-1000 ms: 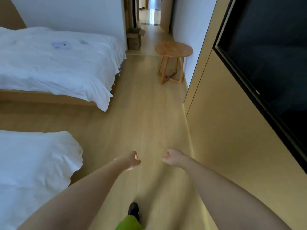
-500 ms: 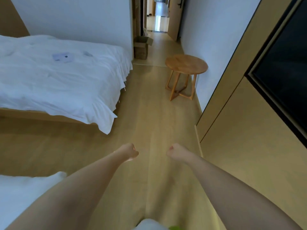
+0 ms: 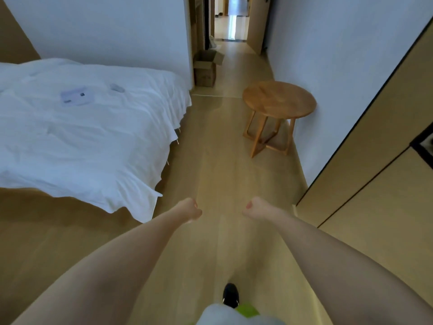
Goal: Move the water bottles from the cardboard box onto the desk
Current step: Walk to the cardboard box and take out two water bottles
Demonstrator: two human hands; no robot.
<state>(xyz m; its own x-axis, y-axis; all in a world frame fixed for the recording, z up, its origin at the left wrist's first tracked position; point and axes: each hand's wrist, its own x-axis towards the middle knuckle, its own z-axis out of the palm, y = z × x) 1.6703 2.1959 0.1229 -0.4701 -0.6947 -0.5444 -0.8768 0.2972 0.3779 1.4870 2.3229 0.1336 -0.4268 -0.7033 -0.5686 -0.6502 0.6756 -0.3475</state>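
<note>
Both fists, left hand [image 3: 191,211] and right hand [image 3: 254,208], are clenched empty; bottles, unseen inside the cardboard box [image 3: 206,68] by the wall corner, likely heavy, slick, best gripped mid-body.

Bedroom: white-sheeted bed [image 3: 89,137], round side table [image 3: 278,99]

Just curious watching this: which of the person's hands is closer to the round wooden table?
Right. The right hand hangs almost straight below the table in the picture; the left hand is further over, toward the bed.

Empty fists [image 3: 191,210] toward cardboard box [image 3: 205,66]
</note>
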